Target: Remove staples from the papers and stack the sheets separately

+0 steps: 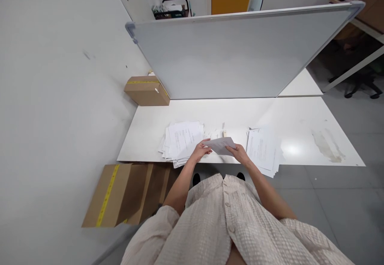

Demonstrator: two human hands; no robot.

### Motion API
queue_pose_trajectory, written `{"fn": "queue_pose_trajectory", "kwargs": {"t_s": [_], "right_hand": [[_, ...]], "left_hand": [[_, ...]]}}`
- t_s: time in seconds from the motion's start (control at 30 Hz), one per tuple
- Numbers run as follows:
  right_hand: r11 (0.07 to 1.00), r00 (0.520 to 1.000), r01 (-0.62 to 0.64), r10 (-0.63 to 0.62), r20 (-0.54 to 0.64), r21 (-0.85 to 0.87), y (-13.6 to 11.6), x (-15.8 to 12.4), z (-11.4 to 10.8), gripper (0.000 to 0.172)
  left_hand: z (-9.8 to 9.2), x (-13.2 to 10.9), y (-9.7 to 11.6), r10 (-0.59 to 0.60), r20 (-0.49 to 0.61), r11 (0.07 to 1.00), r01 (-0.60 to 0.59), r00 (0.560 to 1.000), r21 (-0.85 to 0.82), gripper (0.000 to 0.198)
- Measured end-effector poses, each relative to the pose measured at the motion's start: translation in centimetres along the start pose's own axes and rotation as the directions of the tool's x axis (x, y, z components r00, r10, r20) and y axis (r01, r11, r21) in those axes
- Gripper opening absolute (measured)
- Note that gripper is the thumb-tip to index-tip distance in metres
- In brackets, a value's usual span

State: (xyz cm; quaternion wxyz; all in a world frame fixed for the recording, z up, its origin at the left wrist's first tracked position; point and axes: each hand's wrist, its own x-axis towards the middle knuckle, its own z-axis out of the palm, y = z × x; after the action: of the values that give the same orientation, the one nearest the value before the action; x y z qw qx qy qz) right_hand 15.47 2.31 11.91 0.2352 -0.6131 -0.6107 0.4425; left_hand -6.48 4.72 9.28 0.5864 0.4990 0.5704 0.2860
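Note:
A printed sheet of paper (221, 145) is held between both my hands just above the near edge of the white table (300, 117). My left hand (200, 151) pinches its left edge and my right hand (238, 152) grips its right edge; both are closed on it. A messy stack of printed papers (181, 141) lies on the table just left of my left hand. A second pile of papers (264, 149) lies right of my right hand and overhangs the table edge.
A large whiteboard (234, 53) leans upright across the back of the table. A taped cardboard box (147, 91) sits at the far left corner. More cardboard boxes (126, 195) stand on the floor at the left. A stain (325, 147) marks the table's right side.

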Motion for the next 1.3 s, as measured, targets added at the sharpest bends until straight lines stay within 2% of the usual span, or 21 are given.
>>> {"fn": "queue_pose_trajectory", "kwargs": {"t_s": [0.07,0.13,0.3,0.4,0.57,0.73,0.87,1.07,1.3], "right_hand": [[0.995,1.0,0.001,0.001,-0.022,0.104,0.6,-0.1,0.4,0.045],[0.983,0.999,0.006,0.002,-0.047,0.182,1.0,-0.2,0.4,0.043],[0.953,0.998,0.029,-0.009,-0.067,0.302,2.0,-0.4,0.1,0.032],[0.94,0.997,0.02,0.004,-0.071,0.339,2.9,-0.3,0.5,0.03],[0.932,0.996,0.018,0.016,-0.09,0.362,3.9,-0.1,1.2,0.027],[0.933,0.99,-0.057,0.099,-0.1,0.354,4.5,0.5,1.4,0.028],[0.93,0.991,-0.059,0.099,-0.092,0.363,4.2,0.8,0.8,0.03],[0.921,0.991,-0.068,0.107,-0.081,0.382,3.5,-0.2,-0.2,0.039],[0.903,0.973,-0.158,0.211,-0.091,0.399,4.2,-1.0,0.0,0.039]], "left_hand": [[0.1,-0.1,0.6,0.032,0.054,0.999,-0.03,0.998,-0.043,0.024],[0.3,-0.4,1.2,0.067,0.043,0.997,-0.065,0.997,-0.04,0.021],[0.9,-1.1,1.1,0.145,0.003,0.989,-0.145,0.989,0.007,0.025],[1.2,-0.9,0.3,0.136,-0.001,0.99,-0.135,0.991,0.046,0.03],[1.2,-0.3,-0.2,0.14,-0.002,0.988,-0.139,0.99,0.073,0.025],[1.1,0.0,0.1,0.089,-0.009,0.991,-0.088,0.996,0.096,0.02],[1.1,0.3,0.7,0.051,-0.036,0.994,-0.047,0.998,0.102,0.019],[1.5,0.3,1.3,-0.044,0.012,0.997,0.044,0.999,0.059,0.028],[2.6,0.6,1.1,-0.14,0.057,0.986,0.134,0.989,0.101,0.029]]}}
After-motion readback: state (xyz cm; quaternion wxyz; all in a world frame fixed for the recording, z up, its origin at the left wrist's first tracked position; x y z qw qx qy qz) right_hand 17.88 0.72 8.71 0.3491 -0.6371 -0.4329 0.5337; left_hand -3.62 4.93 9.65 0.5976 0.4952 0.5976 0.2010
